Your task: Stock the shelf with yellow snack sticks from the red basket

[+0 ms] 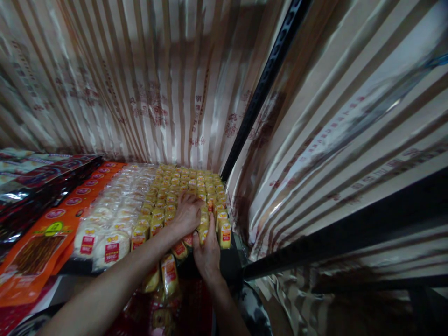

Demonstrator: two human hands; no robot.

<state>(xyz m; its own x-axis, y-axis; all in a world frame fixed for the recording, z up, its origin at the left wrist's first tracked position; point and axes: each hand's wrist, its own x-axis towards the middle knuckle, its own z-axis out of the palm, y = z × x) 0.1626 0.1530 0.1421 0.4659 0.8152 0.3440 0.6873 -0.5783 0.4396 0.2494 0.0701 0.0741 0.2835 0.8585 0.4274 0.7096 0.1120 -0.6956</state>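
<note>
Rows of small yellow-wrapped snack packets [164,186] with red labels fill the right part of a display shelf. My left hand [189,212] rests palm down on top of these rows, its fingers bent over the packets and the tips partly hidden. Just in front and to the right, my right hand [208,254] has its thumb and fingers around a yellow snack packet [203,229] at the front of a row. Another yellow packet [225,233] stands right of that hand. More yellow packets [170,275] lie lower down, below my left forearm.
White-wrapped packets [112,247] stand in rows to the left, beside orange snack bags [38,242] and dark shiny bags [42,186]. Striped printed sheeting [168,84] hangs behind. A black metal post [259,102] and a dark bar [315,233] are on the right.
</note>
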